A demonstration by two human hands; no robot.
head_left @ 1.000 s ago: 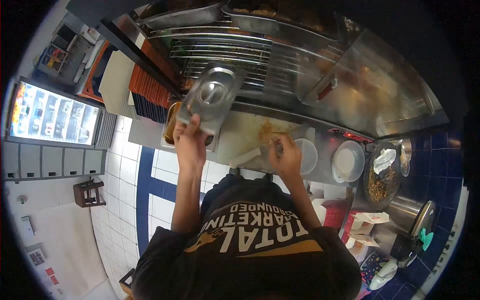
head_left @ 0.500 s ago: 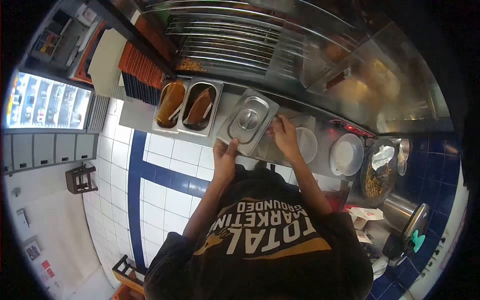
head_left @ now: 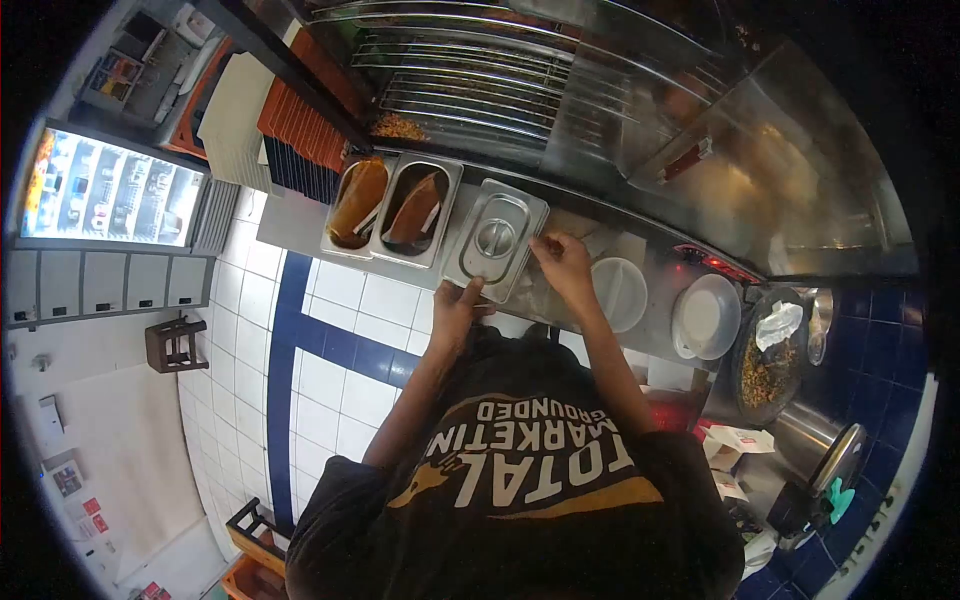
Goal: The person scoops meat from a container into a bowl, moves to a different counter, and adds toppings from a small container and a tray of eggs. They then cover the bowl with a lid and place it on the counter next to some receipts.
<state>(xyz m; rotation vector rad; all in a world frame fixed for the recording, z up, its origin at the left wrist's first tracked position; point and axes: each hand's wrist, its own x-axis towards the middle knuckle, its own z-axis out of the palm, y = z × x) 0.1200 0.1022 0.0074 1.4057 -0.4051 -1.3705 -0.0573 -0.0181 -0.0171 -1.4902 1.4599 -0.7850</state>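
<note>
A rectangular steel lid [head_left: 494, 240] with a round knob lies flat on the third pan in a row sunk into the steel counter [head_left: 290, 225]. My left hand [head_left: 457, 306] grips the lid's near edge with the thumb on top. My right hand [head_left: 563, 262] holds the lid's right edge with its fingertips. To the left of the lid stand two open pans of orange-brown sauce [head_left: 357, 202] [head_left: 414, 212], each with a utensil in it.
Two white round dishes [head_left: 617, 293] [head_left: 705, 316] sit on the counter to the right, then a dark pan of food with white paper [head_left: 765, 352]. A wire rack [head_left: 470, 85] runs behind the pans. A lit drinks fridge [head_left: 110, 200] and a stool [head_left: 175, 345] stand at left.
The lid went from held up over the left pans to the right, then down flat onto the third pan. My right hand left the board and came to the lid's edge.
</note>
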